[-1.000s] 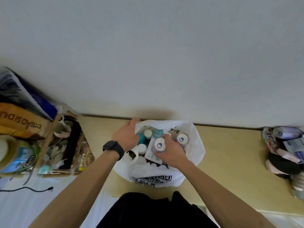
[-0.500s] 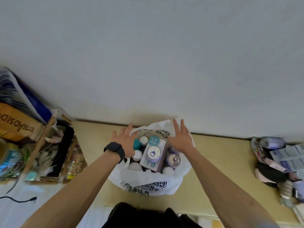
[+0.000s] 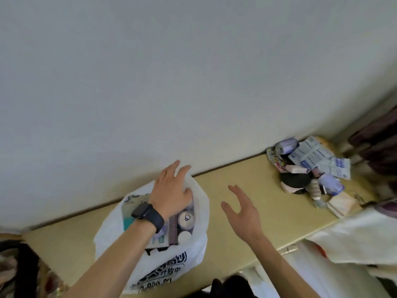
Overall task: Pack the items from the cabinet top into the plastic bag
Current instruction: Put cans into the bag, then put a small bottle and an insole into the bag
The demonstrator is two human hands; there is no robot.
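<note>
Two grips seen: your left grip [image 3: 169,194], fingers fairly straight, lay on the far rim of the plastic bag [image 3: 167,269]; your right grip [image 3: 240,209] hung spread and empty just beside it. Bag sat near-full on the beige surface [image 3: 279,201], against a plain wall [image 3: 193,82]. Loose items [image 3: 311,175] were piled well apart at the right end. They looked light, mostly soft sachets; pinch their flat edges. Bag film looked thin and tearable.

Pretty clearly somebody's home: light wooden cabinet top [image 3: 253,175] against a plain white wall [image 3: 193,72], a messy pile of packets and tubes [image 3: 309,175] on it, plus a shopping bag [image 3: 193,254] stuffed with little bottles [image 3: 186,218].
</note>
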